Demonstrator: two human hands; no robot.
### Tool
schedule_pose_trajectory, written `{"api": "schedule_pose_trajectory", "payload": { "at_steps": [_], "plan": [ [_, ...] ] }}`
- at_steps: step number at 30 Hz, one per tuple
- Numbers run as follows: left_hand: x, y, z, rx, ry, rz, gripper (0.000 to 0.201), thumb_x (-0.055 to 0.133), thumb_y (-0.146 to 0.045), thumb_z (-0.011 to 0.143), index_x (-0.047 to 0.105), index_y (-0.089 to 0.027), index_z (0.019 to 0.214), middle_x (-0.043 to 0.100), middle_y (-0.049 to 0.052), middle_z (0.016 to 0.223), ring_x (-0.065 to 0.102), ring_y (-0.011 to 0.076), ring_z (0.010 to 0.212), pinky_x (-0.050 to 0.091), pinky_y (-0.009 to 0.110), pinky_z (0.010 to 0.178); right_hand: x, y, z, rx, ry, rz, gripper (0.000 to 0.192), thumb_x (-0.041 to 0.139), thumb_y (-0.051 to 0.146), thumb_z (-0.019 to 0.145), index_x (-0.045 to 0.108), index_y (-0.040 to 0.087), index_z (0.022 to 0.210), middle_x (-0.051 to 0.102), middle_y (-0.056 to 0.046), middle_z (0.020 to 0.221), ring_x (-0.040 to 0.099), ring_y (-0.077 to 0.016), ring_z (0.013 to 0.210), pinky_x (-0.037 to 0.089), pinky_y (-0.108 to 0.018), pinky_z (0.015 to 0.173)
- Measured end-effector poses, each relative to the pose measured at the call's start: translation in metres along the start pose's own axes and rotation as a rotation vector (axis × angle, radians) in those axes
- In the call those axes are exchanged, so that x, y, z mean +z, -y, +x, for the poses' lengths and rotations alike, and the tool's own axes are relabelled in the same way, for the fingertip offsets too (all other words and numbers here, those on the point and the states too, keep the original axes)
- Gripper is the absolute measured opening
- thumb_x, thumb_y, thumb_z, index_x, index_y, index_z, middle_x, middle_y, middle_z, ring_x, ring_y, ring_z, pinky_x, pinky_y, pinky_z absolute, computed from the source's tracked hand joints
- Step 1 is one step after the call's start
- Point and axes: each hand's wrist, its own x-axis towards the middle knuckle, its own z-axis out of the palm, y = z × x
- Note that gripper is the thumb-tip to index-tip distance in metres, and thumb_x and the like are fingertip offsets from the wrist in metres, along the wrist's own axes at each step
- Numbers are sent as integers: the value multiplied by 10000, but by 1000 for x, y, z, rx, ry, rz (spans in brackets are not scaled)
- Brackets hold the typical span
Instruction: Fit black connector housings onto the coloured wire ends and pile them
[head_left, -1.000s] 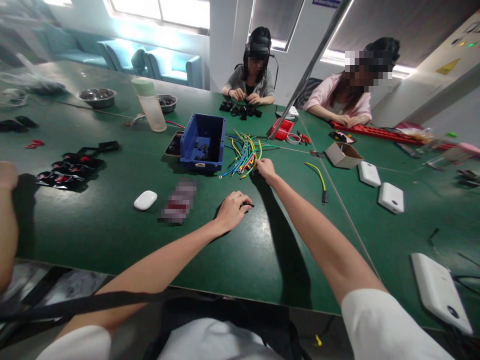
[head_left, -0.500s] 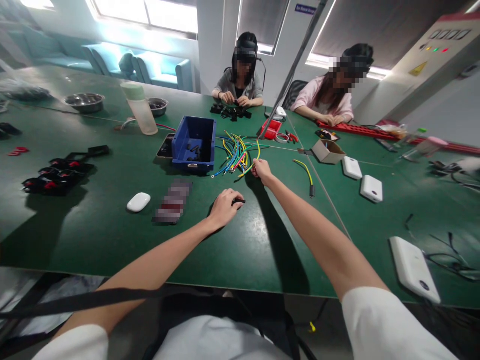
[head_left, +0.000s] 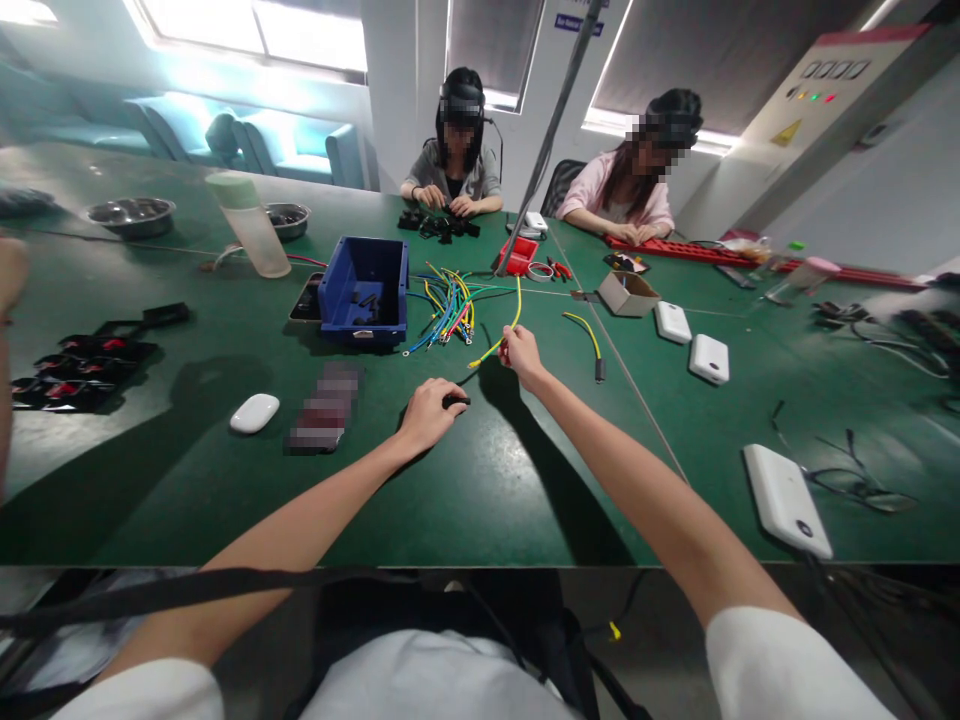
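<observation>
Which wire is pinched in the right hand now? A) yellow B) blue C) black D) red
A: the right hand pinches a yellow wire lifted clear of the coloured wire bundle beside the blue bin; the left hand rests on a small black part.

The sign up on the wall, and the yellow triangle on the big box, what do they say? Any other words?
Nothing here can be read.
Blue wall sign: lettering too small and blurred.
Yellow triangle sticker on the grey cabinet: a warning shape, symbol unclear.
Patch on the table: blurred out.
</observation>
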Motion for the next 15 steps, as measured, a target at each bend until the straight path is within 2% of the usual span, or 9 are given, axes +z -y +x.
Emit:
{"api": "schedule_pose_trajectory", "payload": {
  "at_steps": [9, 15],
  "plan": [
    [-1, -1, 0, 2, 14, 45, 98, 654, -238, 814, 712, -201, 883, 723, 34, 907, 616, 209, 891, 470, 357, 833, -14, -9, -42, 27, -72, 164, 285, 476, 442, 907, 359, 232, 753, 467, 86, 469, 376, -63, 348, 291, -162, 357],
    [-1, -1, 0, 2, 26, 46, 123, 636, -251, 824, 722, -213, 902, 730, 30, 919, 615, 213, 905, 471, 359, 837, -18, -22, -62, 6, -94, 329, 306, 529, 452, 868, 359, 233, 740, 473, 84, 457, 378, -60, 343, 303, -162, 358]
  ]
}}
